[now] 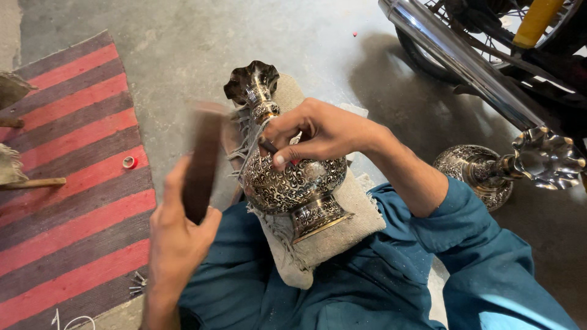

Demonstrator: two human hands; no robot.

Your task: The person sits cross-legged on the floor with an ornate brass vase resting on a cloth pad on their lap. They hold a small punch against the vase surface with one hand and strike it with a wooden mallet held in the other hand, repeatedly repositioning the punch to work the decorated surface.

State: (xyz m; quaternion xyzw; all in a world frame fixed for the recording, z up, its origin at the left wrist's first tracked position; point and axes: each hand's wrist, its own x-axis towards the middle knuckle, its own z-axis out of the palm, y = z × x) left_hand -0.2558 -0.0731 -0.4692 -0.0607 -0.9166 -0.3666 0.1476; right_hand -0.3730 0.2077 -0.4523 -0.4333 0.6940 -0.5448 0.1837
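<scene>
Engraved vase [287, 177] lies on padded cloth [342, 226] across the lap, neck pointing away. Right hand [312, 134] pinches a thin chisel [269, 146] against its shoulder; left hand [177, 238], clenched on a wooden mallet [202, 159], stands just left.

Bare concrete floor [244, 30] lies open beyond the engraved vase [287, 177]. On the right, a second vase [489, 171] and a motorcycle exhaust pipe [452, 55] crowd the way. Left, a striped rug [73, 183] carries only a small ring [129, 162] and wooden sticks [33, 183].
</scene>
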